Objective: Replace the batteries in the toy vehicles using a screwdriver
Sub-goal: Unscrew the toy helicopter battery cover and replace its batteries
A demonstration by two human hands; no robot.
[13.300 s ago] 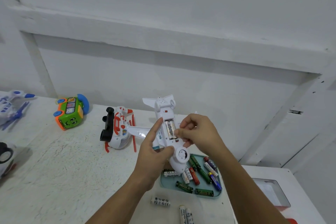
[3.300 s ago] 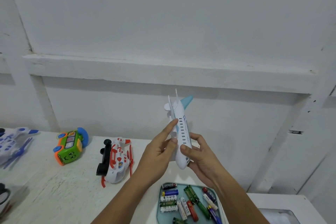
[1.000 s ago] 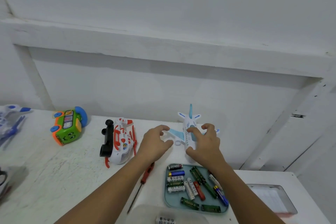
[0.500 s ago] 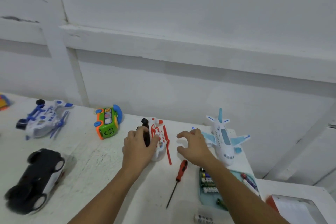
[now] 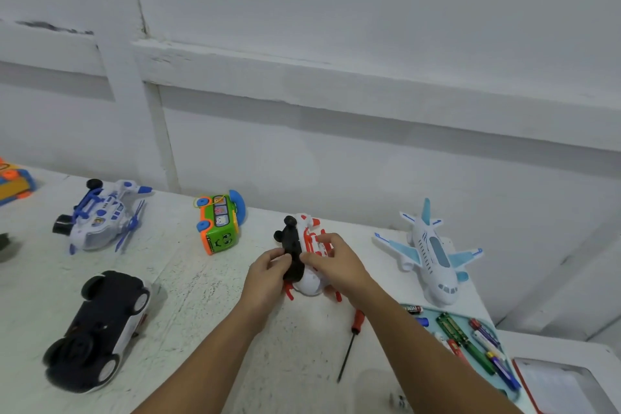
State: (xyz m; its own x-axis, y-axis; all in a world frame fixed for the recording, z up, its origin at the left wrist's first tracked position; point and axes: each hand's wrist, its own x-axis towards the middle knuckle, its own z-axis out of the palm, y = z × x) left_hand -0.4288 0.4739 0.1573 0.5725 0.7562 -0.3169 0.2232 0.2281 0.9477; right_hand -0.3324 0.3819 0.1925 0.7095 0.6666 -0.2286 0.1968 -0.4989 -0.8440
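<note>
At the bottom of the frame two bare forearms reach up over the white, scuffed tabletop (image 5: pixel 201 313). Just right of centre near the lower edge lies the screwdriver (image 5: pixel 353 343), red handle pointing away and dark shaft pointing toward the viewer, partly crossed by the right forearm and touched by neither hand. In the lower right a teal tray (image 5: pixel 465 323) holds a loose mix of batteries (image 5: pixel 452 329) in green, red, blue and white. A white container (image 5: pixel 564 383) with a red edge sits at the corner beyond it. In the lower left a black and white toy car (image 5: pixel 97 329) rests with its dark side up, well apart from the hands.

At the centre of the frame both hands grip the red and white toy helicopter (image 5: pixel 312 255), which is turned on its side so that its black base faces left. The left hand (image 5: pixel 268 276) curls its fingers and thumb onto the black base. The right hand (image 5: pixel 336 266) sets its thumb by the seam and wraps its fingers over the red and white body. Whether the toy is lifted or touching the tabletop cannot be told.

Farther back, a white and blue toy airplane (image 5: pixel 433 259) stands upright at the right, nose toward the tray. A green and orange toy bus (image 5: pixel 220 222) sits left of centre. A blue and white toy helicopter (image 5: pixel 100 215) lies at the left, and an orange and yellow toy (image 5: pixel 13 182) is cut off at the left edge. A white panelled wall (image 5: pixel 336 44) fills the upper frame.
</note>
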